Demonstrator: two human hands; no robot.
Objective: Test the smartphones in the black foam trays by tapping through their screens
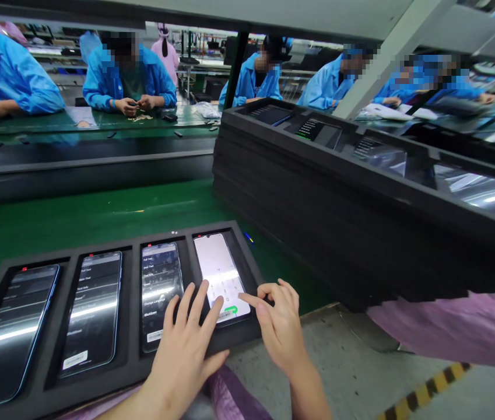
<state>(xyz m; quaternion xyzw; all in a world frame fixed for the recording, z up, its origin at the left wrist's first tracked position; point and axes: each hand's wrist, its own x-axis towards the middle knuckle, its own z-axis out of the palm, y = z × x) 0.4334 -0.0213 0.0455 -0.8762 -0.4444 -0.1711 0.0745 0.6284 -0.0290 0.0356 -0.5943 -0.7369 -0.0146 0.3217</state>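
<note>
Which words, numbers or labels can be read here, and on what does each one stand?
"Full Test": third phone from left; fainter on second phone.
"Item Test": third phone.
"Test Info": third phone.
"Reset": third phone, blurred.
"Change Language": third phone.
"Shutdown": third phone; fainter on second phone.
"8": rightmost phone.
"0": rightmost phone.
Too small or blurred: other lines and keys, leftmost phone, white stickers, green button, stacked-tray screens.
</note>
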